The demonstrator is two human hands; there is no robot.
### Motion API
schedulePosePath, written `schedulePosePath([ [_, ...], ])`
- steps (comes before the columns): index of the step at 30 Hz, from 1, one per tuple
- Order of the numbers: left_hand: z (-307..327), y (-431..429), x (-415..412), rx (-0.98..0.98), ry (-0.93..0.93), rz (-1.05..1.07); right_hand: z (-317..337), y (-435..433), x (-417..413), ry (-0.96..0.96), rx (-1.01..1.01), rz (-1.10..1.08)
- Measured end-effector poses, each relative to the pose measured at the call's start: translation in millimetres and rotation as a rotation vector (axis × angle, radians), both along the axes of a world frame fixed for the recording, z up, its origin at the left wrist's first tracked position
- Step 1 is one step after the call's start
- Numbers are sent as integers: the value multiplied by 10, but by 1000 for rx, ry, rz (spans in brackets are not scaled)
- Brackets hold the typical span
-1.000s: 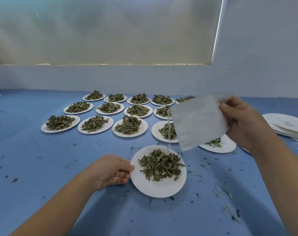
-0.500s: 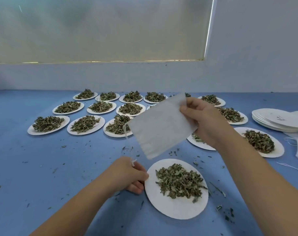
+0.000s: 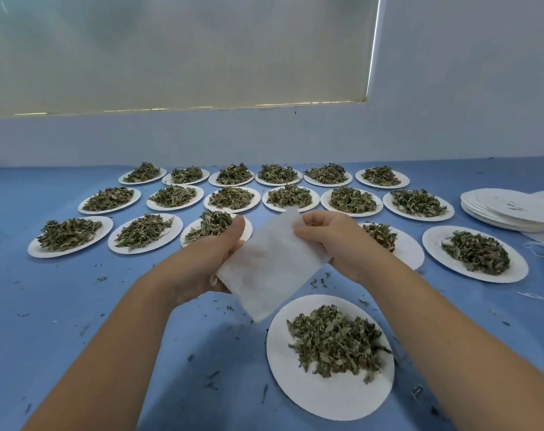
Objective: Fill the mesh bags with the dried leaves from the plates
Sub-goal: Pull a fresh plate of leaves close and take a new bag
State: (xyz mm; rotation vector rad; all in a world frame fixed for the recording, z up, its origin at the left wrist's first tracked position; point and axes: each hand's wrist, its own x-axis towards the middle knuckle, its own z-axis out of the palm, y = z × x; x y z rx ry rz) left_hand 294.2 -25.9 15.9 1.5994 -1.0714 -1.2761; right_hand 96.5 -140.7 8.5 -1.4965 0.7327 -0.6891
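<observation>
On the surface (image 3: 46,306), three rows of plates (image 3: 232,198) heaped with dried leaves (image 3: 231,196) run from nine o'clock to three o'clock at the far side. One loaded plate (image 3: 330,396) lies alone at five o'clock, nearest the person. Above its eleven o'clock edge, a mesh bag (image 3: 270,269) hangs between the left hand (image 3: 208,259) and right hand (image 3: 333,241). A stack of bare plates (image 3: 507,209) sits at two o'clock, right of the rows.

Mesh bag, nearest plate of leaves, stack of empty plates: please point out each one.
mesh bag (image 3: 269,269), head view, middle of the white fabric.
nearest plate (image 3: 333,399), head view, bare front part.
stack of empty plates (image 3: 494,213), head view, top plate's surface.
</observation>
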Motion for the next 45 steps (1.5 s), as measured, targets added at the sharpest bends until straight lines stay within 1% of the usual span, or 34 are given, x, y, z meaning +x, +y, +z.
schedulePosePath([
  [1,-4,-30,9,36,1,-65,-15,0,14,15,14,-18],
  [3,-28,-91,11,63,-46,-121,-36,2,32,27,38,-45],
  [5,-95,-139,28,34,-149,-126,-44,12,35,23,67,-93],
  [6,-142,-154,32,5,-152,-97,-43,23,36,4,92,-105],
  [10,-285,-172,0,-111,64,109,-53,147,22,-117,198,3],
  [13,-316,-171,-53,-176,131,209,-92,272,43,-63,96,29],
  [15,-319,-158,-96,-192,156,208,-118,352,74,14,-21,26],
  [16,-324,-144,-114,-183,138,183,-131,381,83,44,-73,26],
  [19,-331,-80,-146,-113,12,83,-159,417,73,59,-153,-10],
  [22,-309,-55,-147,-86,-116,142,-174,410,18,25,-117,-53],
  [23,-299,-49,-143,-109,-223,175,-180,401,1,16,-98,-56],
  [25,-313,-25,-118,-213,-555,177,-195,386,-24,7,-47,-62],
  [26,-318,-5,-106,-282,-702,137,-203,380,-28,-2,-10,-68],
  [27,-307,26,-101,-349,-791,75,-210,373,-28,-16,34,-74],
  [29,-260,100,-115,-456,-824,-66,-226,364,-28,-56,120,-72],
  [31,-220,140,-153,-542,-862,-163,-235,346,-35,-103,184,-72],
  [34,-191,172,-248,-693,-986,-192,-229,331,-42,-162,242,-72],
  [36,-188,191,-298,-765,-1015,-181,-218,354,-43,-189,255,-69],
  [37,-196,200,-315,-770,-1024,-152,-211,371,-43,-188,243,-78],
  [39,-211,199,-326,-745,-1040,-44,-195,405,-36,-141,150,-155],
  [41,-230,186,-337,-717,-1053,68,-177,432,-30,-129,8,-248],
  [43,-240,175,-368,-717,-1030,122,-152,487,-15,-174,-103,-208],
  [45,-237,169,-398,-752,-990,146,-158,564,16,-162,-217,-118],
])
